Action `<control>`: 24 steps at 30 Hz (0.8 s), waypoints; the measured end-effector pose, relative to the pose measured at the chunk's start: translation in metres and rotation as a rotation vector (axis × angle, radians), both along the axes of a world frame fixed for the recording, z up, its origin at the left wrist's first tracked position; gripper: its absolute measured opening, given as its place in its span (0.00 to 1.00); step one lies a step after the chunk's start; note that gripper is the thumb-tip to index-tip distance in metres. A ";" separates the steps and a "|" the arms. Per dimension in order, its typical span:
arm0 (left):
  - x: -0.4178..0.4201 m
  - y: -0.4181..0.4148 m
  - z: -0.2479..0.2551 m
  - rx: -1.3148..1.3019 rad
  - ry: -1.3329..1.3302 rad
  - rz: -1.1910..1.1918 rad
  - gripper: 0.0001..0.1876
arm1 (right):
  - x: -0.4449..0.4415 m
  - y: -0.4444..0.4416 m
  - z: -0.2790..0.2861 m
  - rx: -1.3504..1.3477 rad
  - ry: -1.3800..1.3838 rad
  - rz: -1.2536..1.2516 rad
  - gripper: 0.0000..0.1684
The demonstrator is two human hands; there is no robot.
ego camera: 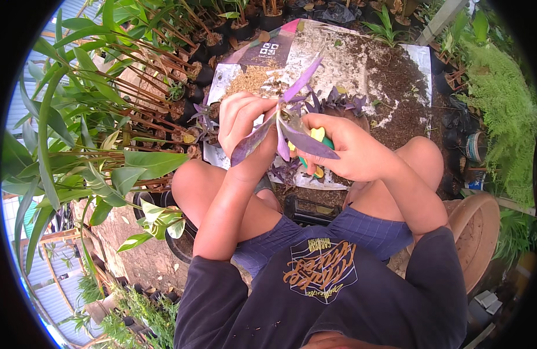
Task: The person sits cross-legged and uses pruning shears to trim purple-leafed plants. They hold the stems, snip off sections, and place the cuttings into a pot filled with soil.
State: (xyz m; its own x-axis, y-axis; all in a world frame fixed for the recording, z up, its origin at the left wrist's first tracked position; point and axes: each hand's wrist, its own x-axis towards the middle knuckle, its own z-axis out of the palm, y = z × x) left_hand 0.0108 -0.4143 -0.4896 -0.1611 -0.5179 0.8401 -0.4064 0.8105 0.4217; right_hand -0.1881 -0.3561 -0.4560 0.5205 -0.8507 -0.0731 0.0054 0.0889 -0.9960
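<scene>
My left hand point(249, 126) is closed on a purple-leaved plant cutting point(300, 85), raised above the sheet. Long purple leaves fan out from its stem and partly cover both hands. My right hand point(349, 146) grips a tool with green and yellow handles point(319, 134), probably pruning shears, close to the stem; the blades are hidden by leaves and fingers. Beyond the hands, more purple cuttings point(338, 101) lie at a brown round container, partly hidden. Other purple sprigs point(286, 171) lie below the hands on the white sheet point(329, 56).
Dark soil point(395, 83) and pale grainy material point(251, 80) lie on the sheet. Tall potted plants point(150, 168) crowd the left. A large clay-coloured pot point(478, 240) stands at right, below feathery green foliage point(499, 113). A black plastic tray point(310, 209) sits between the legs.
</scene>
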 end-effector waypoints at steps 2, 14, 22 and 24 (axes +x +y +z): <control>-0.002 0.000 0.003 -0.044 -0.004 0.023 0.15 | 0.000 0.000 0.000 0.006 -0.002 0.000 0.16; 0.000 -0.004 0.001 -0.154 -0.094 0.042 0.18 | -0.009 -0.002 0.006 0.033 0.007 0.033 0.10; 0.000 -0.004 0.000 -0.168 -0.108 0.039 0.18 | -0.010 -0.001 -0.001 0.115 -0.071 0.036 0.09; 0.000 -0.004 -0.001 -0.171 -0.108 0.041 0.18 | -0.011 -0.001 -0.001 0.116 -0.068 0.036 0.09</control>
